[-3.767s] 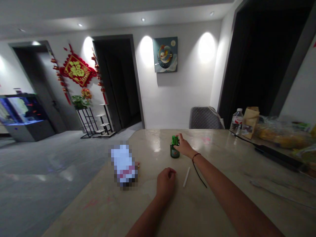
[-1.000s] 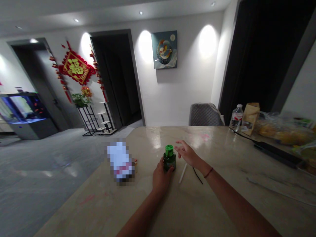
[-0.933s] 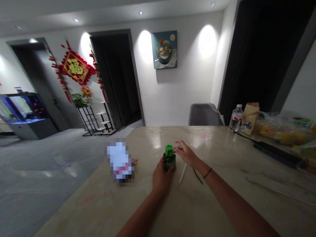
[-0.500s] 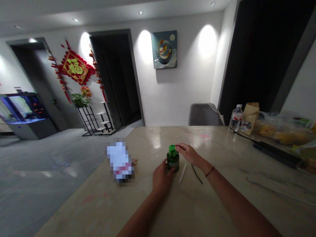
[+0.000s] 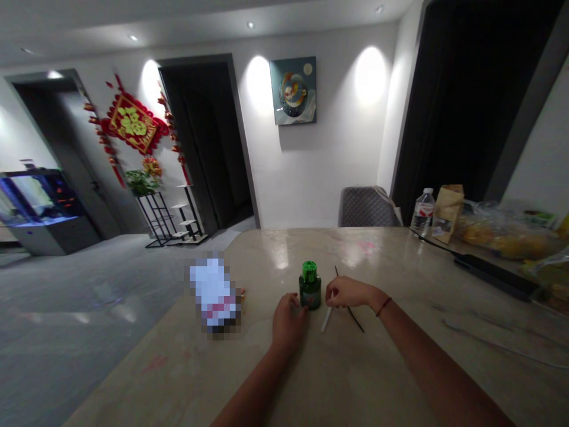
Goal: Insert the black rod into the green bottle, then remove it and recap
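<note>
A small dark green bottle (image 5: 310, 290) with a bright green cap stands upright on the pale marble table (image 5: 355, 379). My left hand (image 5: 288, 317) is curled against the bottle's lower left side, steadying it. Just to the bottle's right, my right hand (image 5: 349, 292) is closed in a pinch on a thin black stick (image 5: 358, 320). The stick pokes up past my fingers and slants down to the table. A short white stick (image 5: 326, 320) lies on the table under my right hand's fingertips.
A blurred white object (image 5: 214, 293) lies left of the bottle, near the table's left edge. Far right are a water bottle (image 5: 423, 212), a brown paper bag (image 5: 448, 213), plastic food bags (image 5: 502, 237) and a long black item (image 5: 493, 276). A grey chair (image 5: 367, 207) stands at the far end.
My right hand left the bottle's cap, dropped to the table and pinched the black stick, tilting one end up. My left hand loosened and slid lower on the bottle.
</note>
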Tool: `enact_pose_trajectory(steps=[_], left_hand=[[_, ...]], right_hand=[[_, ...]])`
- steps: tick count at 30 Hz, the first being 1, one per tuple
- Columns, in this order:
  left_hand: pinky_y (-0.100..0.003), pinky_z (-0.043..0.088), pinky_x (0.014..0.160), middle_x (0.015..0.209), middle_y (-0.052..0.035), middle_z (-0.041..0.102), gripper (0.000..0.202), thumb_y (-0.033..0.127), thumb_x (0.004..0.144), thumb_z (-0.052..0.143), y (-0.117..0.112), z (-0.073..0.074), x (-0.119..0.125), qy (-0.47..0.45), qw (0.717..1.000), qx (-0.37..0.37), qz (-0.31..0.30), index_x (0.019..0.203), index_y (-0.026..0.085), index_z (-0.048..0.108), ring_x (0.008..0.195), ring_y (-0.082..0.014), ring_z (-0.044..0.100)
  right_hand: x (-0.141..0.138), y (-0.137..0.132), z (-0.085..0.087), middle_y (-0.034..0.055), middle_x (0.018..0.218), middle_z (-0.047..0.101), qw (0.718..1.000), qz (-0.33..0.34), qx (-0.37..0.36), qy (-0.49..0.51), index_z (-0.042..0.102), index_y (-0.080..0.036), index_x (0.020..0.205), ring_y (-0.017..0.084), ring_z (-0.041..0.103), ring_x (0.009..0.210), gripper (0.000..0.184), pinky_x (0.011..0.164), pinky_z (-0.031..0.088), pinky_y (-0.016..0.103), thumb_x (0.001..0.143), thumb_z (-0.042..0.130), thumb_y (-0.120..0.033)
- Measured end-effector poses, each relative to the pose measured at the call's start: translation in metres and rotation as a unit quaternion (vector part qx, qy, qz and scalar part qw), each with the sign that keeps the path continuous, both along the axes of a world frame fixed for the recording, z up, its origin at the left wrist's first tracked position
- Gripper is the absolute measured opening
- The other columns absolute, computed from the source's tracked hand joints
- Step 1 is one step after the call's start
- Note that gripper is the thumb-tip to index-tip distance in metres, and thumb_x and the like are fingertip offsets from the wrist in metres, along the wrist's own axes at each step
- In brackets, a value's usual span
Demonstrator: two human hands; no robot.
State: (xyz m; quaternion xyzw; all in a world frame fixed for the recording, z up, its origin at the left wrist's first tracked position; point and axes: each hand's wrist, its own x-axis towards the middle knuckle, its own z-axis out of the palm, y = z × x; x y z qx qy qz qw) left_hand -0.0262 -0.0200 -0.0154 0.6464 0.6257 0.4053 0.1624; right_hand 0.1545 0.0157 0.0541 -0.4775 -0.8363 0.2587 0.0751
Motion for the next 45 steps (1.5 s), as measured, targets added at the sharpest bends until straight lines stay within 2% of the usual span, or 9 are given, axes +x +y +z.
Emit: enact_pose_trajectory(steps=[7, 13, 17, 20, 28, 33, 36, 38, 45], left_hand=[[-0.033, 0.034, 0.097, 0.123, -0.0029, 0.053, 0.031, 0.010, 0.067, 0.049, -0.004, 0.005, 0.001, 0.078, 0.996, -0.016, -0.049, 0.090, 0.024, 0.064, 0.109, -0.0175, 0.051], [-0.035, 0.028, 0.102, 0.129, -0.0064, 0.047, 0.051, 0.022, 0.074, 0.048, -0.008, 0.010, 0.003, 0.146, 0.987, -0.041, -0.048, 0.125, 0.023, 0.045, 0.118, -0.0190, 0.043], [-0.034, 0.028, 0.102, 0.125, -0.0046, 0.051, 0.040, 0.023, 0.075, 0.047, -0.008, 0.011, 0.003, 0.138, 0.988, -0.051, -0.043, 0.114, 0.024, 0.055, 0.116, -0.0177, 0.045], [-0.033, 0.029, 0.101, 0.120, -0.0043, 0.055, 0.033, 0.022, 0.075, 0.047, -0.008, 0.010, 0.003, 0.120, 0.991, -0.050, -0.041, 0.104, 0.023, 0.061, 0.112, -0.0171, 0.048], [-0.035, 0.032, 0.097, 0.112, -0.0074, 0.059, 0.022, 0.017, 0.072, 0.048, -0.007, 0.009, 0.002, 0.067, 0.996, -0.023, -0.046, 0.087, 0.019, 0.064, 0.105, -0.0190, 0.051], [-0.025, 0.041, 0.067, 0.075, -0.0020, 0.059, 0.012, 0.026, 0.074, 0.046, -0.003, 0.007, 0.000, -0.041, 0.999, -0.021, 0.018, 0.080, 0.018, 0.052, 0.071, -0.0135, 0.055], [-0.021, 0.029, 0.051, 0.051, 0.0060, 0.036, 0.022, 0.029, 0.072, 0.046, 0.000, 0.009, -0.004, -0.051, 0.996, -0.007, 0.071, 0.055, 0.020, 0.034, 0.049, -0.0091, 0.037], [-0.021, 0.023, 0.049, 0.047, 0.0070, 0.023, 0.033, 0.027, 0.071, 0.044, 0.001, 0.012, -0.006, -0.044, 0.998, 0.002, 0.049, 0.049, 0.020, 0.021, 0.047, -0.0075, 0.027], [-0.022, 0.019, 0.049, 0.049, 0.0068, 0.014, 0.042, 0.040, 0.073, 0.041, 0.000, 0.025, -0.011, -0.053, 0.998, 0.042, -0.003, 0.051, 0.019, 0.012, 0.049, -0.0071, 0.017]], right_hand=[[-0.010, 0.005, -0.012, 0.0084, 0.067, 0.068, 0.994, 0.008, 0.084, -0.074, 0.071, -0.011, 0.071, 0.015, 0.058, 0.060, 0.024, 0.052, 0.035, 0.021, 0.066, 0.049, -0.017], [0.001, 0.016, -0.026, 0.0104, 0.083, 0.069, 0.982, -0.065, 0.145, -0.098, 0.070, -0.015, 0.077, 0.020, 0.061, 0.080, 0.023, 0.070, 0.040, 0.024, 0.069, 0.049, -0.017], [0.012, 0.020, -0.033, 0.0113, 0.095, 0.065, 0.974, -0.127, 0.162, -0.094, 0.065, -0.014, 0.089, 0.022, 0.057, 0.093, 0.023, 0.078, 0.039, 0.026, 0.070, 0.054, -0.020], [0.020, 0.023, -0.037, 0.0174, 0.105, 0.059, 0.973, -0.174, 0.125, -0.090, 0.055, -0.009, 0.105, 0.024, 0.056, 0.094, 0.041, 0.077, 0.040, 0.028, 0.071, 0.059, -0.030], [0.027, 0.028, -0.047, 0.0165, 0.098, 0.061, 0.974, -0.211, 0.080, -0.030, 0.053, -0.010, 0.101, 0.023, 0.058, 0.091, 0.033, 0.071, 0.038, 0.027, 0.075, 0.056, -0.030], [0.027, 0.023, -0.052, 0.0131, 0.087, 0.063, 0.970, -0.233, 0.053, 0.040, 0.054, -0.011, 0.091, 0.020, 0.058, 0.078, 0.037, 0.064, 0.037, 0.026, 0.078, 0.048, -0.045], [0.030, 0.015, -0.051, 0.0086, 0.077, 0.061, 0.965, -0.245, 0.077, 0.051, 0.054, -0.012, 0.083, 0.015, 0.053, 0.066, 0.023, 0.055, 0.033, 0.023, 0.076, 0.051, -0.034], [0.031, 0.010, -0.049, 0.0060, 0.070, 0.059, 0.959, -0.254, 0.123, 0.032, 0.055, -0.013, 0.072, 0.013, 0.049, 0.062, 0.009, 0.053, 0.028, 0.023, 0.074, 0.047, -0.018], [0.009, -0.010, -0.031, 0.0009, 0.051, 0.043, 0.958, -0.175, 0.225, 0.019, 0.036, -0.017, 0.046, 0.010, 0.034, 0.051, 0.022, 0.051, 0.018, 0.026, 0.060, 0.039, -0.001]])
